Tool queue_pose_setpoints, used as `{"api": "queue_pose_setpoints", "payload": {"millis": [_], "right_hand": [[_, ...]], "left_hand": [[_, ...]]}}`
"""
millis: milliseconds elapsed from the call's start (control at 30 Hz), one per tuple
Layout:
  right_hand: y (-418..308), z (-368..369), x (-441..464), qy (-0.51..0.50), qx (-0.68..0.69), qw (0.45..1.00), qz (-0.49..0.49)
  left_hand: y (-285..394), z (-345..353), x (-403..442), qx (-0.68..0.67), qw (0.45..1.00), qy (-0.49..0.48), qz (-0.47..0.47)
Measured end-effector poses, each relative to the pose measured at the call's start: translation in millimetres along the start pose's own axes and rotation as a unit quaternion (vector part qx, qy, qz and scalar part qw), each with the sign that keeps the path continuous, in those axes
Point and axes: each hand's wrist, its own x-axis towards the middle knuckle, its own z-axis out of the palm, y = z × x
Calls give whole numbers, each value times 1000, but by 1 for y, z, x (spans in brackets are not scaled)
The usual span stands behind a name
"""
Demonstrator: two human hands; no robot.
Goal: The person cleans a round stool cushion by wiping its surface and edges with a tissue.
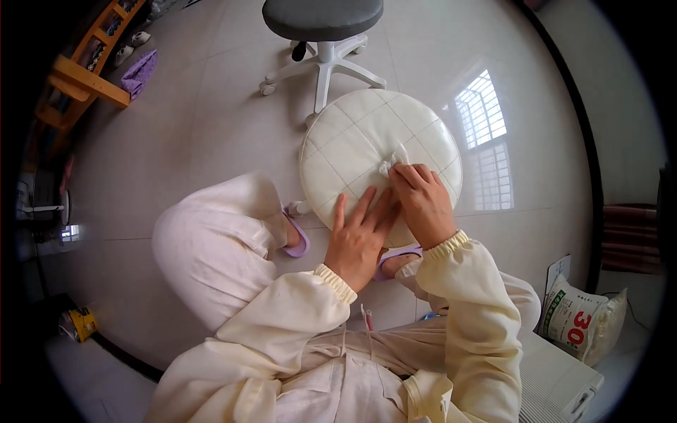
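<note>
A round white stool seat with a stitched diamond pattern stands in front of me. My left hand lies on the near part of the seat, fingers spread and holding nothing. Just right of it, my right hand grips a crumpled white tissue at the seat's middle right. The fingers of my right hand are bent round the tissue, and part of it sticks out beyond them. The two hands are close together, with the left fingertips beside the right hand.
Behind the seat is a grey stool on a white wheeled base. Wooden furniture and a purple cloth are at upper left. A yellow container is at lower left, a printed white bag at lower right.
</note>
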Motion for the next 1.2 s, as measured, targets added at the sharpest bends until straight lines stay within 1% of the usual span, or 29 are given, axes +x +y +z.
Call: {"api": "queue_pose_setpoints", "payload": {"millis": [233, 333, 533, 600, 633, 667, 733, 767, 800, 867, 900, 933, 1033, 1167, 1200], "right_hand": [[-4, -14, -24, -5, -3, 1000, 9], [-6, -20, -35, -23, -5, 999, 23], [-4, -34, -53, -33, 71, 995, 60], [2, -36, -58, -12, 116, 988, 106], [4, -38, -57, 15, 150, 980, 133], [5, -37, -56, 15, 150, 980, 134], [4, -36, -51, 90, 173, 958, 213], [1, -36, -45, 94, 180, 951, 234], [0, -32, -40, 95, 180, 950, 236], [0, -20, -30, 138, 155, 964, 165], [-1, -15, -26, 138, 137, 973, 126], [-3, -11, -22, 140, 137, 972, 128], [-6, 7, -14, 124, 94, 983, 94], [-9, 13, -11, 105, 60, 988, 99], [-10, 12, -12, 87, 49, 991, 95]], "left_hand": [[-1, 1, 0, -6, 1000, 1, 3], [-1, 1, 0, -13, 1000, 3, 4], [-1, 1, -1, -8, 1000, 2, 6], [-2, 2, -1, 6, 1000, 3, 6], [-2, 2, -1, 6, 1000, 3, 7], [-2, 1, -1, 8, 1000, 0, 5], [-1, 0, -1, 8, 1000, -5, 7], [0, -1, 0, 6, 1000, -5, 7], [0, -2, 0, 4, 1000, -6, 8], [1, -3, 0, 5, 1000, -9, 9], [1, -3, 0, 7, 1000, -11, 7], [1, -3, 0, 7, 1000, -12, 10], [0, -2, -1, 6, 1000, -17, 4], [0, -3, 0, -4, 1000, -22, 3], [-1, -3, 0, -7, 1000, -18, 2]]}}
